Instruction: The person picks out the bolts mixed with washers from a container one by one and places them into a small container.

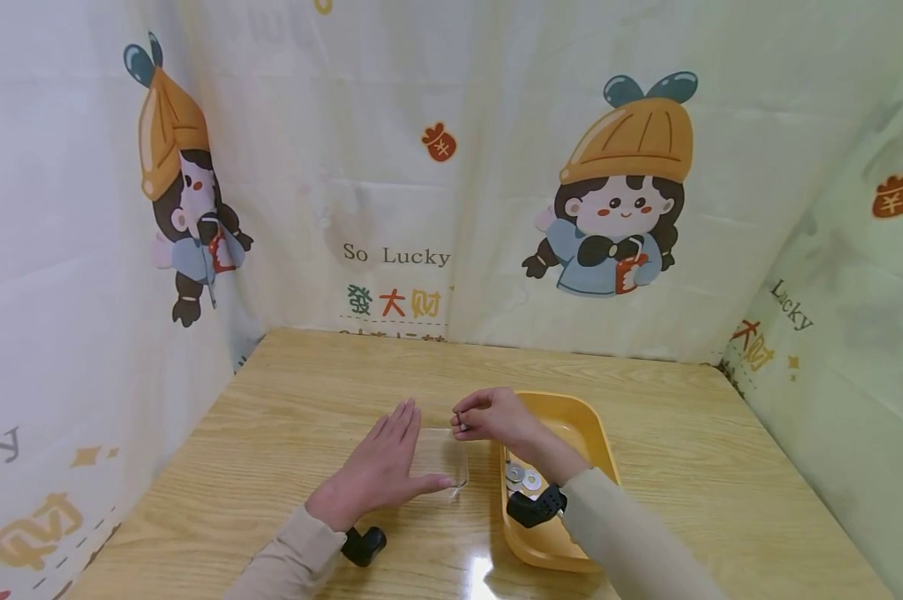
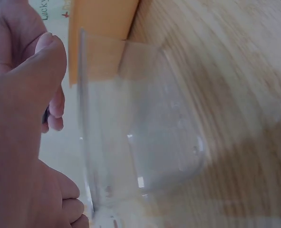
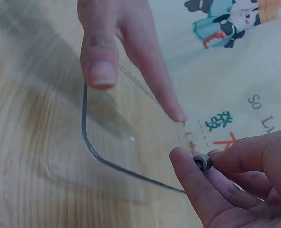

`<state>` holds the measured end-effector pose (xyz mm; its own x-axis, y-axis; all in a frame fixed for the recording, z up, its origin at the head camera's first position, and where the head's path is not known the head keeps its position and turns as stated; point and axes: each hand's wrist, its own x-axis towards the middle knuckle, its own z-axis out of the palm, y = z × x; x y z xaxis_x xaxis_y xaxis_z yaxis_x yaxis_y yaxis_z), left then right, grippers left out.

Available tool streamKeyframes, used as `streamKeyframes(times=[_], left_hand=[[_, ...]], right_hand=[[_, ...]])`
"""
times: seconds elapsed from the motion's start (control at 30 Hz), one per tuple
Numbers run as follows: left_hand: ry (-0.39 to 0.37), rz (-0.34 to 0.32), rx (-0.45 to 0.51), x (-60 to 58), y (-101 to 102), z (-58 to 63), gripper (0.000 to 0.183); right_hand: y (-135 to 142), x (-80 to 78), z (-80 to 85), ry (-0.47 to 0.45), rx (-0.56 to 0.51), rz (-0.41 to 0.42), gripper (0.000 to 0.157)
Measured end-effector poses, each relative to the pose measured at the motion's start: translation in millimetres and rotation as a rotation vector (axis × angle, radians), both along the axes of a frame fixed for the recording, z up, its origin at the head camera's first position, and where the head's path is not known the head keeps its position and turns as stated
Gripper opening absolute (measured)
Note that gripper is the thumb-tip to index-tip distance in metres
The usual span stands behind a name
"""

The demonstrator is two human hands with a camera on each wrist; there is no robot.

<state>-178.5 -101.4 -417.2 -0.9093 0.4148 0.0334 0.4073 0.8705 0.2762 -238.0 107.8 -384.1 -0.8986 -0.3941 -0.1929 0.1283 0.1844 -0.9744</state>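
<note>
A clear plastic box (image 1: 442, 458) stands on the wooden table, and its walls and rounded corners show in the left wrist view. My left hand (image 1: 380, 467) lies along its left side with straight fingers and the thumb spread out over the near rim. At the box's far right corner, my right hand (image 1: 496, 419) pinches a small metal socket-head bolt (image 3: 203, 163) between thumb and fingertips. The hex hole in its head faces the right wrist camera; the fingers hide most of the shank.
Right of the box stands an orange tray (image 1: 611, 454), under my right forearm. Several metal washers (image 1: 515, 473) and a thin metal rod-like piece (image 1: 507, 455) lie in it. A printed curtain (image 1: 496, 208) closes off the table's back and sides.
</note>
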Motion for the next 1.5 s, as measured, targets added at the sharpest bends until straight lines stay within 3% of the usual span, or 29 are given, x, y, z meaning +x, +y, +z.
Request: streamKeyframes(times=[0.53, 0.93, 1.5], left_hand=[[0.018, 0.003, 0.008, -4.2, -2.8, -5.2, 0.114], [-0.018, -0.002, 0.019, -5.1, -2.1, -1.9, 0.117], [-0.048, 0.015, 0.010, -7.7, -1.1, -1.2, 0.117]], right_hand=[[-29.1, -3.8, -7.7, 0.024, 0.138, 0.047, 0.022], [-39.0, -4.1, -11.9, 0.098, 0.284, 0.068, 0.022], [-24.2, -3.6, -7.7, 0.070, 0.179, 0.089, 0.026]])
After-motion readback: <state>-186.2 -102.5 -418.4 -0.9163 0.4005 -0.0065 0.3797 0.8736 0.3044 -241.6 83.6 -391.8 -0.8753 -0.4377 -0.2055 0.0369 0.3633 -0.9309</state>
